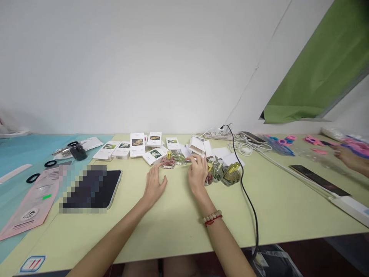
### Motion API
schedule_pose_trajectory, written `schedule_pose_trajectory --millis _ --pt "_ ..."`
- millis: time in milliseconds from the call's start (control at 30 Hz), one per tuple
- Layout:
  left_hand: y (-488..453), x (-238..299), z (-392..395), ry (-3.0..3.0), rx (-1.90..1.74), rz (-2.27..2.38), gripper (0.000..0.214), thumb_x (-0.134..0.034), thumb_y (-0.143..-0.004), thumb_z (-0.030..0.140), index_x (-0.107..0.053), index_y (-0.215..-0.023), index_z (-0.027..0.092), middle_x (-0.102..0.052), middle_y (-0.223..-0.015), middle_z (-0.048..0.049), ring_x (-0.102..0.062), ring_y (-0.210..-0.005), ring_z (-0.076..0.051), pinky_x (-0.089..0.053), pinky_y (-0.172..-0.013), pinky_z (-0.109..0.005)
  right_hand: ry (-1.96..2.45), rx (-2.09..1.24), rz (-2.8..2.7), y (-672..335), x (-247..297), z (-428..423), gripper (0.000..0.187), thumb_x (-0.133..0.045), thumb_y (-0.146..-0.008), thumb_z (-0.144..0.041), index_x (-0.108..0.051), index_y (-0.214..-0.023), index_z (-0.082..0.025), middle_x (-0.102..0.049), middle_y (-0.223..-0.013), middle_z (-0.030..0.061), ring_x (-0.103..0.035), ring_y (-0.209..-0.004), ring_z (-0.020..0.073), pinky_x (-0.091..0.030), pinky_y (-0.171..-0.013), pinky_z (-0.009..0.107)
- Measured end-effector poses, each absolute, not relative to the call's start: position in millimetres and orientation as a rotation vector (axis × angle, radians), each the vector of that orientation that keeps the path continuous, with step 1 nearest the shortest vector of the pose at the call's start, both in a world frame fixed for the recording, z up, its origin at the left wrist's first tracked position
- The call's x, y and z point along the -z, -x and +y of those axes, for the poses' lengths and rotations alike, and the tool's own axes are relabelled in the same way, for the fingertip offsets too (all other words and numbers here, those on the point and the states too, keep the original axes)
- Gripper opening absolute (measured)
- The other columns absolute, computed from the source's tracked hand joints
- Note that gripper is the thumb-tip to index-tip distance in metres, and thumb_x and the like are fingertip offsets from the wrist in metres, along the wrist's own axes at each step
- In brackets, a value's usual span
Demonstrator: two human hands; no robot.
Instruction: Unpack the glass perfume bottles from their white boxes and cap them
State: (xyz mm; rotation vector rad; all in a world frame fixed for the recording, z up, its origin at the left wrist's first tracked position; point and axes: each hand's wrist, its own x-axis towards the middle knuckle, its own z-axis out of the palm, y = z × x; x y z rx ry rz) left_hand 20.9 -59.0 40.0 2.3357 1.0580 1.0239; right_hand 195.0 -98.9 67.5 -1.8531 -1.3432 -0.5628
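My left hand (155,182) lies flat and open on the pale green table (178,223), just in front of a small glass perfume bottle with pink contents (168,161). My right hand (197,171) rests beside it, fingers curled and reaching toward a clear bottle (179,157); whether it grips anything I cannot make out. Three more gold-capped bottles (221,173) stand right of that hand. A beaded bracelet with red string (212,218) is on my right wrist.
Several white perfume boxes (137,145) lie behind the bottles. A tablet (95,188) is at the left, a black cable (248,200) runs off the front edge, a power strip (216,134) sits behind. Another person's hand (350,158) works at far right.
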Motion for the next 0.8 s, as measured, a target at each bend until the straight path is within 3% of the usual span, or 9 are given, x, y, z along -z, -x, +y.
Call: schedule_pose_trajectory --millis 100,200,400,533,633,800 --pt "-24.0 -41.5 -65.6 -2.506 -1.015 0.957 0.051 -0.042 -0.081 0.021 -0.028 -0.130 0.018 -0.037 -0.132 -0.0111 -0.031 -0.125 -0.023 -0.028 -0.098 -0.040 1.841 0.570 -1.347 -194.5 -69.7 -100.0 0.038 -0.037 -0.068 0.003 -0.060 -0.084 -0.023 -0.057 -0.095 0.0021 -0.045 -0.098 0.0191 -0.014 -0.101 0.046" --pt "-28.4 -41.7 -64.0 -2.565 -1.035 0.959 0.056 -0.041 -0.082 0.023 -0.021 -0.134 0.017 -0.030 -0.137 -0.0115 -0.025 -0.129 -0.022 -0.025 -0.101 -0.039 1.805 0.588 -1.313 -191.1 -71.4 -100.3 0.029 -0.041 -0.074 -0.003 -0.061 -0.081 -0.023 -0.059 -0.094 0.0021 -0.047 -0.097 0.0193 -0.015 -0.100 0.048" --pt "-52.7 -36.8 -36.8 -2.531 -1.150 1.099 0.059 -0.039 -0.085 0.030 -0.015 -0.137 0.015 -0.023 -0.141 -0.0146 -0.020 -0.131 -0.024 -0.022 -0.102 -0.041 1.426 0.520 -1.436 -174.6 -67.7 -95.2 0.020 -0.045 -0.078 -0.011 -0.056 -0.091 -0.020 -0.061 -0.086 0.0039 -0.054 -0.085 0.0163 -0.038 -0.081 0.035" --pt "-65.6 -31.8 -24.2 -2.448 -1.129 1.134 0.062 -0.046 -0.081 0.036 -0.023 -0.134 0.014 -0.040 -0.130 -0.0159 -0.030 -0.124 -0.028 -0.023 -0.098 -0.046 1.242 0.394 -1.500 -166.8 -63.1 -93.7 0.023 -0.044 -0.077 -0.010 -0.052 -0.096 -0.020 -0.060 -0.086 0.0049 -0.056 -0.079 0.0143 -0.045 -0.062 0.027" --pt "-64.3 -31.3 -23.2 -2.376 -1.158 1.123 0.046 -0.047 -0.081 0.037 -0.040 -0.121 0.016 -0.053 -0.111 -0.0121 -0.044 -0.108 -0.026 -0.030 -0.092 -0.044 1.262 0.330 -1.484 -164.1 -63.1 -95.1 0.022 -0.042 -0.077 -0.010 -0.052 -0.094 -0.020 -0.060 -0.083 0.0047 -0.055 -0.069 0.0126 -0.043 -0.051 0.024" --pt "-63.7 -32.8 -26.4 -2.471 -1.001 0.687 0.018 -0.047 -0.080 0.027 -0.053 -0.095 0.019 -0.056 -0.092 -0.0070 -0.048 -0.090 -0.021 -0.038 -0.080 -0.036 1.187 0.322 -1.525 -153.7 -68.3 -99.3 0.025 -0.041 -0.075 -0.007 -0.051 -0.094 -0.020 -0.060 -0.083 0.0044 -0.057 -0.074 0.0133 -0.046 -0.058 0.025"
